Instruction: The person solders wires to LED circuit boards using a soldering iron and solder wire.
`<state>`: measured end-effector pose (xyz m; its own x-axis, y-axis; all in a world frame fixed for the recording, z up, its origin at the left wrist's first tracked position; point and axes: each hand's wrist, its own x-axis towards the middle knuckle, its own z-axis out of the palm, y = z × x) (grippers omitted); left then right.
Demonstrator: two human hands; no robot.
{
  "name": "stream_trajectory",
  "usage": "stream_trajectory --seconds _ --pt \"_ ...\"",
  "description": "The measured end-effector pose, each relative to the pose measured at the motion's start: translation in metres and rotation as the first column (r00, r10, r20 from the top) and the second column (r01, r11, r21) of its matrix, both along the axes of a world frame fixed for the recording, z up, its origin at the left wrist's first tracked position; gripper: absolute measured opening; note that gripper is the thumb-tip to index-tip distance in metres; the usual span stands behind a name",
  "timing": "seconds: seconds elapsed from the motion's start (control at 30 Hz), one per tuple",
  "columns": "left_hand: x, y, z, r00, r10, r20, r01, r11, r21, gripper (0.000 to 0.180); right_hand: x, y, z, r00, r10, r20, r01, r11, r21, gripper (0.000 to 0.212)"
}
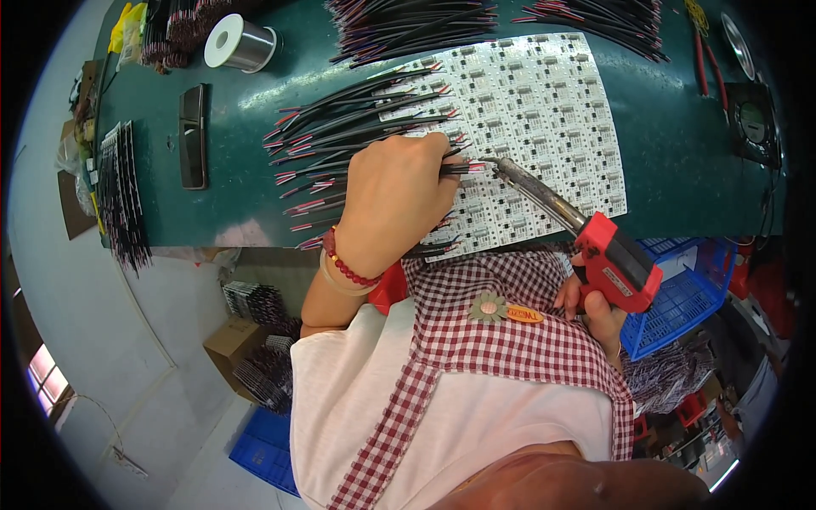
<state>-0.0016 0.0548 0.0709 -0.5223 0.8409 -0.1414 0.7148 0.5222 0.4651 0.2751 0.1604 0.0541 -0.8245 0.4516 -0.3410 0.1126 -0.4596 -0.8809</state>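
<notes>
My left hand [398, 191], closed, pinches a black-sheathed cable [455, 169] with red and white stripped ends over a white circuit board panel [552, 127]. Rows of small printed circuits cover this panel. Several more black cables [340, 119] lie across its left side, some partly hidden under my hand. In my right hand [599, 313] is a red soldering gun [619, 263], gripped by its handle below the table edge. Its metal tip points left and sits close to the cable's bared ends; whether they touch I cannot tell.
Bundles of black cables [408, 30] lie along the back of the green table [671, 183]. A solder wire spool [242, 44] and a dark phone [194, 136] are at left. Red-handled pliers [710, 68] lie at right. A blue crate [680, 297] stands below the table edge.
</notes>
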Motion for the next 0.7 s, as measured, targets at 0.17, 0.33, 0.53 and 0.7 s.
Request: stream_trajectory --seconds 0.17,0.33,0.53,0.7 --pt "-0.0008 0.0006 -0.0004 0.998 -0.058 -0.015 0.058 0.998 -0.001 0.011 -0.0019 -0.0045 0.0012 0.993 -0.065 0.097 0.065 0.998 0.01 0.058" --pt "0.0008 0.0013 0.0001 0.999 -0.044 -0.029 0.044 0.999 -0.001 0.013 -0.0013 -0.0052 0.0008 0.993 -0.061 0.104 0.062 0.998 -0.004 0.052" --pt "0.0013 0.0017 -0.0002 0.999 -0.037 -0.035 0.037 0.999 -0.003 0.016 -0.001 -0.0071 0.0012 0.992 -0.073 0.107 0.075 0.997 -0.01 0.052" --pt "0.0011 0.0019 -0.0012 0.998 -0.044 -0.043 0.044 0.999 -0.004 0.015 0.0028 -0.0064 -0.0013 0.998 -0.059 0.039 0.058 0.998 0.004 0.051"
